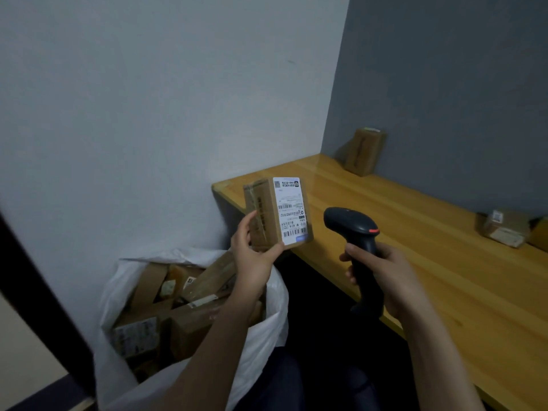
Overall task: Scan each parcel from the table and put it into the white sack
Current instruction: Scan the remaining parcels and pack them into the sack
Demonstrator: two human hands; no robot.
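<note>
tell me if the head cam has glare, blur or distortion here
Head view: dim, even light; soft glare on the table near the corner; wide-angle bend at the edges; parcel label in the left hand sharp enough to show barcodes; far parcels soft.

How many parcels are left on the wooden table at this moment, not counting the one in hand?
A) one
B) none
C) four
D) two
D: one parcel stands against the far wall and another parcel lies at the right edge of the table.

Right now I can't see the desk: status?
Left hand holds labelled cardboard parcel. Right hand aims black scanner. White sack open, unobstructed.
</note>
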